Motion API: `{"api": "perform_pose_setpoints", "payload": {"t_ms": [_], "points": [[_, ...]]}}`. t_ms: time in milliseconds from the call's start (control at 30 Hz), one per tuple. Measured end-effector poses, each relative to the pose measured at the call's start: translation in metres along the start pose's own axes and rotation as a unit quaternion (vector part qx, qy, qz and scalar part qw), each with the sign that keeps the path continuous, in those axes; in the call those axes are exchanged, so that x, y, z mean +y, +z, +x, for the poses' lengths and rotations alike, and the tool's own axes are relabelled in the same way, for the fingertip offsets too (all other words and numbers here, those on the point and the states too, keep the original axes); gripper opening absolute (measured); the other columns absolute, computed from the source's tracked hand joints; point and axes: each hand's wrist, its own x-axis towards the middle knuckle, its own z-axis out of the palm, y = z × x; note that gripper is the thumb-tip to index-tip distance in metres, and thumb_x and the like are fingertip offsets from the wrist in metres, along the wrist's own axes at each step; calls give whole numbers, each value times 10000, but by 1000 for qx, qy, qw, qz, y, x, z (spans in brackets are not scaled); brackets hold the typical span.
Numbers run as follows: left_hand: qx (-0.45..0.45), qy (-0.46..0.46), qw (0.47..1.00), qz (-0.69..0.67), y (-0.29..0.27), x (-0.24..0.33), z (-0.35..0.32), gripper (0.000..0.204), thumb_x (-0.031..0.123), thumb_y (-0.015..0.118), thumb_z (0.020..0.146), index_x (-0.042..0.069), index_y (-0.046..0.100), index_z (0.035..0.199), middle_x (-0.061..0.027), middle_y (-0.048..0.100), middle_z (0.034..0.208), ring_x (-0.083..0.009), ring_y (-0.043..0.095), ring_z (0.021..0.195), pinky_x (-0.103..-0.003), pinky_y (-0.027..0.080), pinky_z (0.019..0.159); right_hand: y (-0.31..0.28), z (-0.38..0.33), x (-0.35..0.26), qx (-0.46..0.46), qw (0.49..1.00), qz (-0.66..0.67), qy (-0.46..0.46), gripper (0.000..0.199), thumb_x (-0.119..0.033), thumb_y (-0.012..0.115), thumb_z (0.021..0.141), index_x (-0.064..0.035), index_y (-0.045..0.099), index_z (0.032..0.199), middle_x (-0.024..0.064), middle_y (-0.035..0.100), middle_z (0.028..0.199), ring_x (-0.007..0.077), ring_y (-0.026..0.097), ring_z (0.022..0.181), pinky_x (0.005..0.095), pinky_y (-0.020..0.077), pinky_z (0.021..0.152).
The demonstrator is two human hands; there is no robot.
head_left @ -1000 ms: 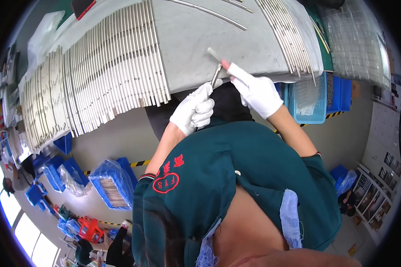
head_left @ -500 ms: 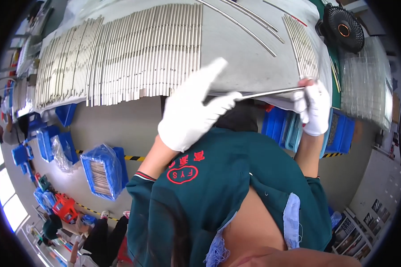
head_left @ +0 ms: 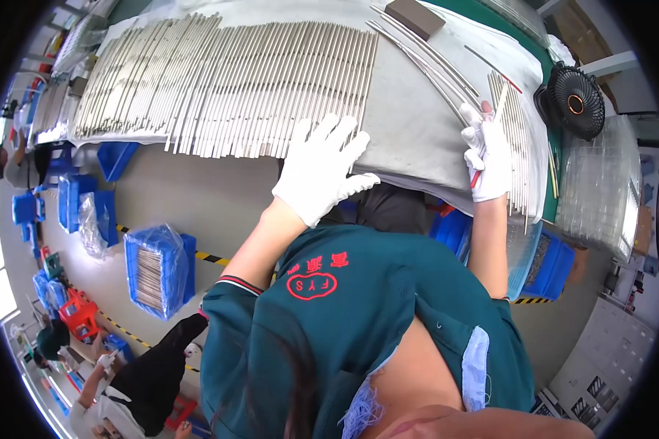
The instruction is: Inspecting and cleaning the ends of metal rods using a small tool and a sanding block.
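Observation:
My left hand (head_left: 319, 170), in a white glove, is spread flat at the near right end of a long row of slim metal rods (head_left: 271, 80). Its fingertips overlap the last rods, and nothing shows in its grasp. My right hand (head_left: 488, 162), also gloved, has its fingers curled around a slim stick (head_left: 501, 104), pale above, with a red end below the fingers. Its bare-looking fingertip and thumb are at the near ends of a few loose metal rods (head_left: 425, 62); whether they grip one I cannot tell. A smaller bundle of rods (head_left: 518, 157) lies right beside this hand.
A grey-brown block (head_left: 415, 18) stands at the back of the cloth-covered table (head_left: 417, 139). A black fan (head_left: 575, 101) and stacked clear trays (head_left: 600, 183) are at the right. Blue bins (head_left: 549, 267) stand below the edge, and another bin of rods (head_left: 183, 267) at left.
The metal rod held between both hands is gone from them. My left hand has settled, spread, at the row's end. My right hand has moved up to the loose rods, and the view has shifted.

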Motion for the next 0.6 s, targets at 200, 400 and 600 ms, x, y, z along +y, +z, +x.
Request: {"api": "perform_pose_setpoints", "payload": {"t_ms": [200,400,600], "points": [[158,155,975,-3,0,-15,80,345,277,619,787,70,590,1061,-97,583,1042,-257,546,1000,-380,432,853,8,-11,-10,17,995,-96,-39,462,-277,434,972,-34,364,1359,86,636,909,35,520,504,150,302,319],[-24,162,977,139,41,0,208,232,193,437,884,116,584,1046,-73,596,1070,-226,578,1023,-376,470,791,-4,-10,23,37,989,-119,-76,476,-312,444,967,-24,389,1342,57,618,847,29,494,518,149,320,361],[-211,168,949,160,35,26,255,253,97,619,727,53,699,963,-143,679,968,-282,659,894,-401,518,739,-4,-16,21,37,995,-56,-68,433,-280,461,966,-45,404,1325,28,568,811,41,478,521,145,290,345]]}}
